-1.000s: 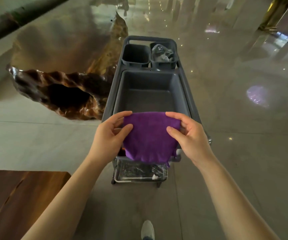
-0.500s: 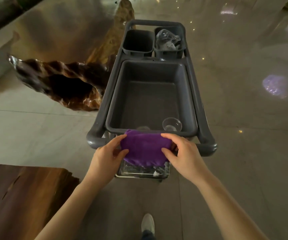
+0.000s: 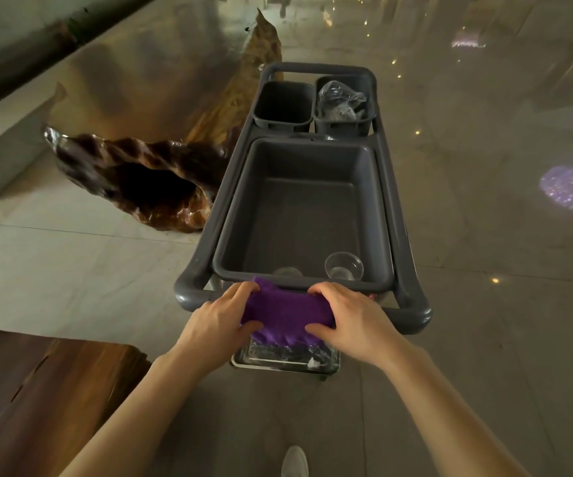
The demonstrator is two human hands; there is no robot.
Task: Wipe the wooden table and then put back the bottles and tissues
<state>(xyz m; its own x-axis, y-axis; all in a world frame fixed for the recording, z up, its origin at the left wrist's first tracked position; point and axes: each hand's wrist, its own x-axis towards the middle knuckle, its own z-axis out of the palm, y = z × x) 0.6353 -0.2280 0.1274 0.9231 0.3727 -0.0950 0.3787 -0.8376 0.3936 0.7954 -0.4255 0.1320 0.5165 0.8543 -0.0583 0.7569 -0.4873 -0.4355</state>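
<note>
cloth (image 3: 287,318) is now bunched over the cart handle (image 3: 412,316), lowered from a second ago; your left hand (image 3: 223,316) and right hand (image 3: 350,318) clamp its ends. wooden table (image 3: 37,390) sits left, so wiping looks finished.

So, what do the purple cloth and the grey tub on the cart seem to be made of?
The purple cloth looks like soft microfibre or terry: fuzzy nap, bunching under both hands. The grey tub looks like moulded plastic with a matte finish: rounded corners, a rolled rim, dull even colour.
</note>
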